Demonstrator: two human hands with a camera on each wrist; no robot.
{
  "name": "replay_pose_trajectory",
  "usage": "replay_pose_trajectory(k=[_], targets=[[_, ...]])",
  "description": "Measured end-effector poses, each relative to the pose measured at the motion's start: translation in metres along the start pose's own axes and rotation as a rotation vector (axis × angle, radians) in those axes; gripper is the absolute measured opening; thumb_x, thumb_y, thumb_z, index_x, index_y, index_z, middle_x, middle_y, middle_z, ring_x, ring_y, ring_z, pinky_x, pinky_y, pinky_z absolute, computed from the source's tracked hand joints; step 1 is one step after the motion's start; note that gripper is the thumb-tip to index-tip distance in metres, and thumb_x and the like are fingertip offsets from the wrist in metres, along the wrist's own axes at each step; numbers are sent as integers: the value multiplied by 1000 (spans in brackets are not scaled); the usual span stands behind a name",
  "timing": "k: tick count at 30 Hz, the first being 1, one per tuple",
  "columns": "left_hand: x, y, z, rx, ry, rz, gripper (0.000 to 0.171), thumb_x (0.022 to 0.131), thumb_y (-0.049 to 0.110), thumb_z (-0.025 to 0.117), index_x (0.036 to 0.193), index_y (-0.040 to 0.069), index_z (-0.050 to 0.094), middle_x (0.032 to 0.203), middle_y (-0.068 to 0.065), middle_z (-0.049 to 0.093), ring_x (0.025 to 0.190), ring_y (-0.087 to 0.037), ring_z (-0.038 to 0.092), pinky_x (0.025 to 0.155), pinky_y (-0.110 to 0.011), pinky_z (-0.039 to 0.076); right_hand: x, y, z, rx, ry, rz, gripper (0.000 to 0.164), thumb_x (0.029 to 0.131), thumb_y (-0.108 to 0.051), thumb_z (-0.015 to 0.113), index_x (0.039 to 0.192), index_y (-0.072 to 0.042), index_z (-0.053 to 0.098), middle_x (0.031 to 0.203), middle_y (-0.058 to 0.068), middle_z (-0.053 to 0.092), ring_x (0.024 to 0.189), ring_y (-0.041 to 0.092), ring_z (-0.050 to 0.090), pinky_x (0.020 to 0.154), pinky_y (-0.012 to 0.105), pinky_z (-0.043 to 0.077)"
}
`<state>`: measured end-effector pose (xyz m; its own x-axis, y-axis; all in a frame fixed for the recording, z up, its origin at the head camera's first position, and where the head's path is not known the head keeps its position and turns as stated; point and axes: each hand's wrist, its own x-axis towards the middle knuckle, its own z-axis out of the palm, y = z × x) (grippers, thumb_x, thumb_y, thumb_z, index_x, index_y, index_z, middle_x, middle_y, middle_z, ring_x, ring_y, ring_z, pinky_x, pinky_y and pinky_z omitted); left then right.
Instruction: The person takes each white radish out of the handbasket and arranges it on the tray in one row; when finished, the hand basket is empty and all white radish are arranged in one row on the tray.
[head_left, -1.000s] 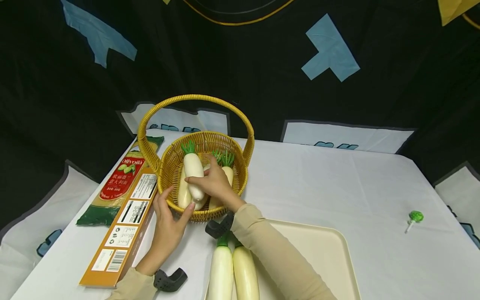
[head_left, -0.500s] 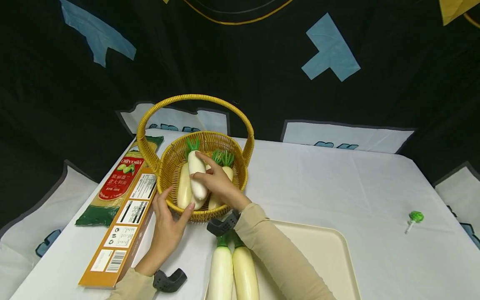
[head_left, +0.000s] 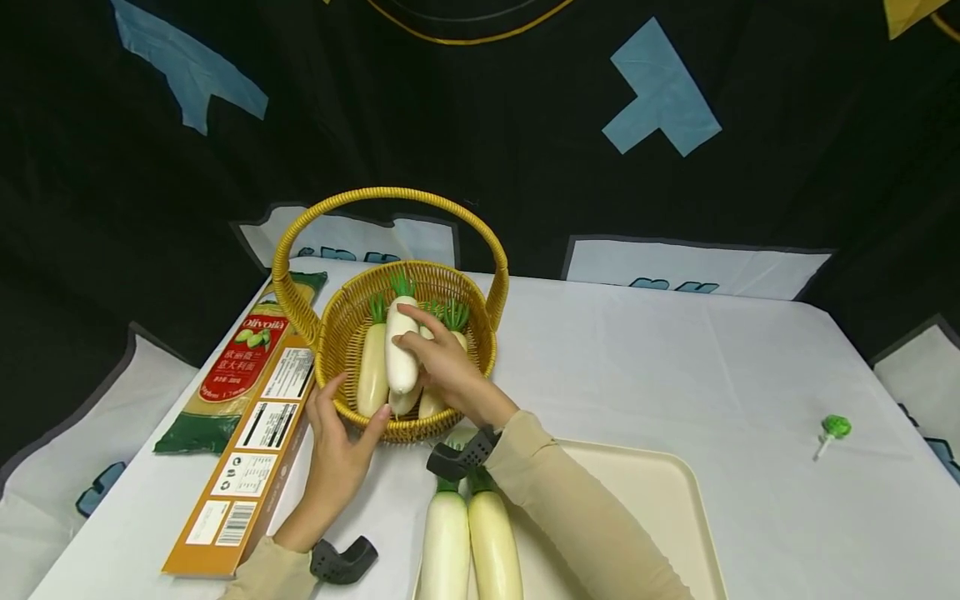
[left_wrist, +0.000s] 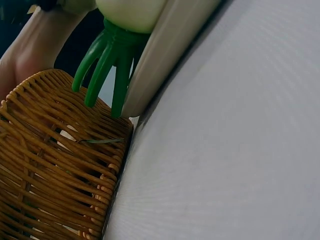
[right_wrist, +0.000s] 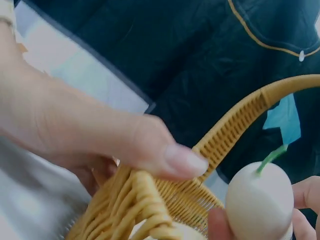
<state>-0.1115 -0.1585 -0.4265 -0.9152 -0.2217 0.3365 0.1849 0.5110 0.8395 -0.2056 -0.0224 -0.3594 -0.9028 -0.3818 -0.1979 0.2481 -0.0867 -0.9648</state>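
Note:
My right hand pinches a white radish with green leaves between thumb and fingers, inside the yellow wicker basket. The radish lies slanted over other radishes; in the right wrist view its rounded root end faces the camera. A cream radish lies to its left, and more are partly hidden under and beside the right hand. My left hand rests spread against the basket's front left, its thumb at the rim. In the left wrist view the basket's woven side stands close.
Two long radishes lie on a cream tray in front of the basket. An orange box and an Olivoilà pasta bag lie at the left. A green lollipop lies far right on the white table.
My right hand has shifted right with the white radish, uncovering more of the cream radish and its leaves at the left. My left hand has stayed at the basket.

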Motion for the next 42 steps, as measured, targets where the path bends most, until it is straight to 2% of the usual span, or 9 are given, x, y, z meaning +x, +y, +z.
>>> replay_pose_trajectory(k=[4, 7, 11, 18, 23, 28, 36, 39, 42], targets=[[0, 1, 0, 4, -3, -1, 69, 82, 18, 64, 135, 4, 22, 135, -23, 18, 125, -37, 24, 98, -57, 24, -11, -5, -6, 50, -22, -18, 44, 87, -20, 56, 126, -39, 46, 130, 10, 41, 84, 17, 54, 59, 27, 48], [0, 2, 0, 2, -1, 5, 69, 83, 17, 64, 135, 4, 22, 136, -23, 17, 125, -38, 24, 98, -57, 24, -23, -12, -10, 41, -56, -40, 44, 88, -21, 57, 127, -37, 44, 125, 13, 44, 88, 18, 58, 67, 31, 52], [0, 2, 1, -1, -1, 11, 69, 83, 16, 64, 135, 3, 21, 135, -24, 17, 125, -37, 22, 98, -59, 23, -47, -21, -18, -50, -92, -70, 45, 87, -24, 58, 127, -38, 42, 115, 13, 47, 94, 19, 56, 74, 36, 52], [-2, 2, 0, -10, 7, -3, 68, 82, 16, 64, 135, 2, 23, 136, -24, 17, 127, -36, 21, 99, -58, 21, -97, -26, -37, -196, -156, -146, 50, 85, -16, 61, 127, -32, 39, 110, 13, 42, 86, 15, 57, 64, 32, 52], [-2, 2, 0, -4, -9, -12, 68, 84, 19, 63, 136, 4, 22, 138, -23, 15, 129, -38, 19, 99, -61, 21, -129, -14, -57, -273, -170, -173, 52, 82, -12, 65, 125, -26, 40, 106, 13, 38, 79, 14, 57, 58, 35, 52], [-1, 3, 0, -6, -3, -11, 68, 83, 19, 63, 136, 5, 22, 138, -22, 15, 128, -36, 20, 100, -60, 21, -160, 5, -75, -314, -182, -132, 51, 81, -16, 67, 123, -23, 40, 107, 16, 37, 79, 14, 56, 59, 41, 53], [0, 3, -1, -11, 0, -16, 69, 83, 20, 63, 136, 5, 22, 137, -23, 16, 126, -38, 22, 98, -60, 22, -202, 27, -96, -487, -162, -89, 49, 82, -26, 66, 123, -23, 39, 106, 16, 42, 79, 9, 56, 59, 28, 51], [0, 3, -1, -12, 0, -22, 69, 83, 20, 64, 136, 5, 22, 136, -23, 16, 126, -38, 22, 99, -59, 22, -213, 33, -100, -566, -155, -56, 49, 82, -33, 65, 123, -26, 39, 94, 8, 50, 77, 5, 53, 60, 24, 47], [0, 2, -1, -10, -1, -18, 69, 83, 20, 64, 135, 4, 22, 136, -23, 17, 126, -36, 22, 99, -58, 22, -220, 38, -102, -619, -155, -25, 47, 82, -38, 64, 121, -29, 40, 85, 3, 51, 73, 3, 51, 58, 22, 45]])
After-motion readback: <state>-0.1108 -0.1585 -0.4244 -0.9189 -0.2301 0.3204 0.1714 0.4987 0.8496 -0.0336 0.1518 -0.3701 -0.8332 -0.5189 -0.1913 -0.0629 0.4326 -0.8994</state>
